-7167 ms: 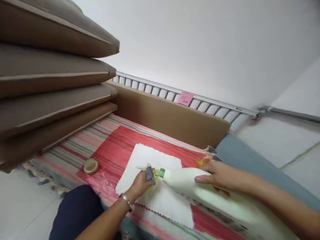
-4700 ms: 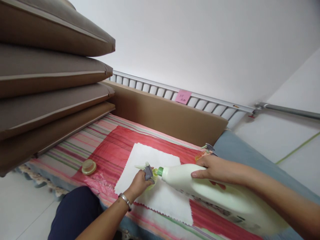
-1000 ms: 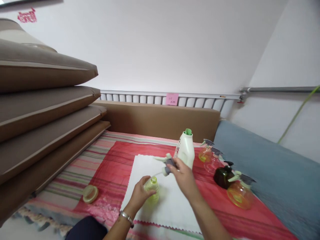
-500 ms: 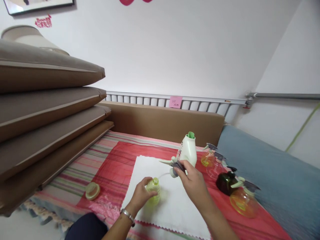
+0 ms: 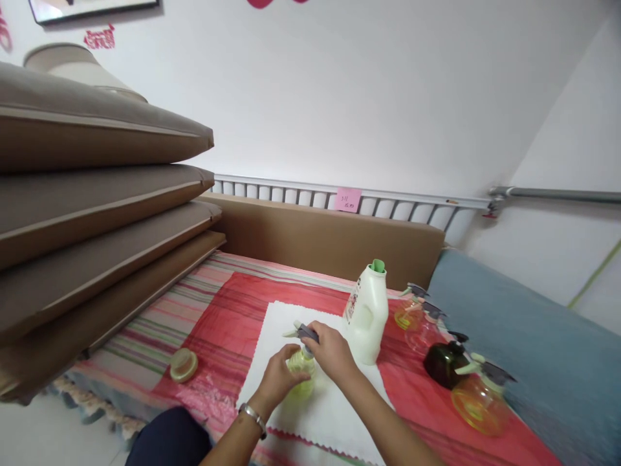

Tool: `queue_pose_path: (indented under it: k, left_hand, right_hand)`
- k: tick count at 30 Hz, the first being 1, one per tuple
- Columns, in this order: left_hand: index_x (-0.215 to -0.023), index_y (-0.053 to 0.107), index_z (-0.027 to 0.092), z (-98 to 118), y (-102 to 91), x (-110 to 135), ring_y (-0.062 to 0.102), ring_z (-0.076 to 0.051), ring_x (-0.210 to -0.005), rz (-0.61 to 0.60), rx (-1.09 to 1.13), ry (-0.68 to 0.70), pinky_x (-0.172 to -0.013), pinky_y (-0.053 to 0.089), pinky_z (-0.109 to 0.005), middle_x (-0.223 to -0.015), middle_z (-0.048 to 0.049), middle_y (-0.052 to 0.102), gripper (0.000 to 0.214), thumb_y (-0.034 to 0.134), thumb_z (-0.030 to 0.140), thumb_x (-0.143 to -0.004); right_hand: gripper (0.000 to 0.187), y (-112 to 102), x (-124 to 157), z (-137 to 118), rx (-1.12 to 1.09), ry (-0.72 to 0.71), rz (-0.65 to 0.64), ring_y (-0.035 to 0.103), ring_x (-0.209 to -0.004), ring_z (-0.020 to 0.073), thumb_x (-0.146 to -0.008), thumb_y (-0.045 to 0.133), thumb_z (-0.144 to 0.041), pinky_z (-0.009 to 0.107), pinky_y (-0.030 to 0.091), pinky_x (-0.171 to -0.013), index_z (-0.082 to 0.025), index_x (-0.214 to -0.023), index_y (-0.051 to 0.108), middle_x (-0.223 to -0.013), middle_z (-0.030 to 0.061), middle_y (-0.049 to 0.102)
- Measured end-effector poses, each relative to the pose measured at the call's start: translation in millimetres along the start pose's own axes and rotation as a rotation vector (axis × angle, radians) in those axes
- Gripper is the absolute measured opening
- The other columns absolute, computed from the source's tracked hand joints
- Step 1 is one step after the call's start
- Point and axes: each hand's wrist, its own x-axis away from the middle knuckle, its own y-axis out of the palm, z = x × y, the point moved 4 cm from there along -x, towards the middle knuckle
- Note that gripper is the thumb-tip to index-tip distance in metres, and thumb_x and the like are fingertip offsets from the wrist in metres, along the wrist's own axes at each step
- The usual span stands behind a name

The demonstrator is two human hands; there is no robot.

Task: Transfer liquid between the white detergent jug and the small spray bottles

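My left hand [image 5: 277, 378] is wrapped round a small yellow-green spray bottle [image 5: 301, 374] standing on a white cloth [image 5: 315, 382]. My right hand [image 5: 330, 353] grips the grey and pale green trigger sprayer head [image 5: 303, 332] right on top of that bottle's neck. A large white bottle [image 5: 366, 312] with an open green spout stands upright just right of my hands, at the cloth's far right corner.
A round tan cap [image 5: 184, 365] lies on the red striped mat [image 5: 228, 304] to the left. Several spray bottles stand at the right: two orange ones [image 5: 412, 315], a dark one [image 5: 442, 364], a larger orange one [image 5: 475, 400]. Stacked brown cushions [image 5: 97, 213] fill the left. A cardboard panel [image 5: 330, 241] backs the mat.
The big white bottle went from tilted over the small bottle to standing upright. My right hand brought the sprayer head from the air down onto the small bottle's neck.
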Motion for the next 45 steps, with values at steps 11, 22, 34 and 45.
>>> queue_pose_path:
  k: [11,22,34,45]
  left_hand:
    - [-0.104,0.062,0.018,-2,1.4,0,0.058,-0.026,-0.105,-0.029,-0.008,0.014,-0.095,0.041,-0.036,-0.108,-0.0077,0.068,0.053,0.077,0.018,-0.054]
    - [-0.103,0.063,0.017,-6,3.0,1,0.058,-0.026,-0.105,-0.018,-0.010,0.022,-0.095,0.041,-0.036,-0.110,-0.0082,0.067,0.050,0.076,0.021,-0.056]
    - [-0.101,0.056,0.016,7,20.7,0,0.057,-0.025,-0.102,0.125,0.008,0.094,-0.092,0.040,-0.038,-0.104,-0.0082,0.065,0.045,0.073,0.019,-0.059]
    - [-0.093,0.064,0.017,20,12.8,-7,0.059,-0.023,-0.101,-0.045,0.088,0.150,-0.093,0.041,-0.033,-0.102,-0.0066,0.067,0.028,0.065,0.013,-0.065]
  right_hand:
    - [0.009,8,-10,2,0.099,-0.017,-0.087,0.056,-0.064,0.0153,-0.072,0.058,-0.022,0.024,0.034,-0.058,-0.020,-0.064,0.055,-0.065,-0.0012,0.061]
    - [0.027,10,-16,5,0.250,0.081,-0.186,0.058,-0.067,0.0138,-0.084,0.054,-0.040,0.031,0.046,-0.065,-0.016,-0.075,0.060,-0.070,-0.0010,0.062]
    - [0.025,9,-8,-8,0.370,0.151,-0.179,0.063,-0.079,0.0188,-0.083,0.053,-0.037,0.034,0.046,-0.070,-0.015,-0.087,0.063,-0.087,0.0064,0.068]
    - [0.025,6,-10,-8,0.382,0.154,-0.231,0.063,-0.077,0.0184,-0.082,0.053,-0.039,0.033,0.045,-0.068,-0.016,-0.084,0.063,-0.086,0.0048,0.069]
